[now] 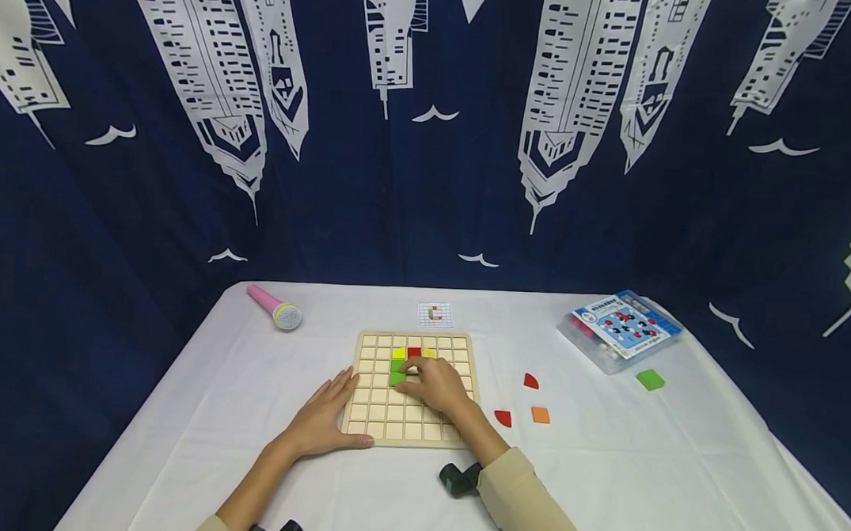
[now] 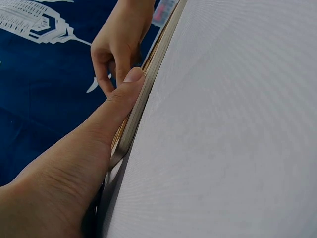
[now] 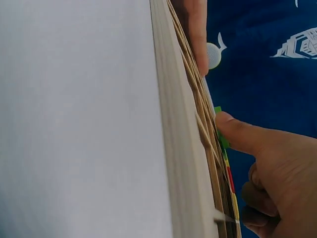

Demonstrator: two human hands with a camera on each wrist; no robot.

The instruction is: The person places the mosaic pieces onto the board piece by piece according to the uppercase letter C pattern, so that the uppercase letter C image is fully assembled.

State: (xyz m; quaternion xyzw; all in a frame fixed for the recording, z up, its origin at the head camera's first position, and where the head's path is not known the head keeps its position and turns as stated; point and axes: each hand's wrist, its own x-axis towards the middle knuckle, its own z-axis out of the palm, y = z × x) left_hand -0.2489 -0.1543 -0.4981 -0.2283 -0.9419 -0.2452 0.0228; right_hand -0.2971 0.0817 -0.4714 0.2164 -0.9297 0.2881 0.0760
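Behind everything, one dark blue backdrop (image 1: 429,178) printed with white towers and birds. Below it, one bench (image 1: 601,479) under a white cloth. At the bench's middle, one wooden grid board (image 1: 409,387), lying flat. At far right, one clear box (image 1: 618,329) with a printed blue lid. Two hands on the board: left hand (image 1: 328,420) flat with straight fingers across the board's left edge, thumb pressed along the near rim; right hand (image 1: 438,385) curled over the upper middle cells, fingertips on a green tile (image 1: 397,373), a true pinch not discernible. At far left, one pink toy microphone (image 1: 274,307). Behind the board, one small pattern card (image 1: 435,314), print too small to read. On the board, four coloured tiles visible: two green, one yellow (image 1: 399,352), one red (image 1: 414,351); a further yellow sliver partly hidden by the fingers. Loose on the cloth at right, four pieces: two red quarter-rounds (image 1: 530,381), one orange square (image 1: 541,415), one green square (image 1: 650,379). Board seen only edge-on from both wrist views.
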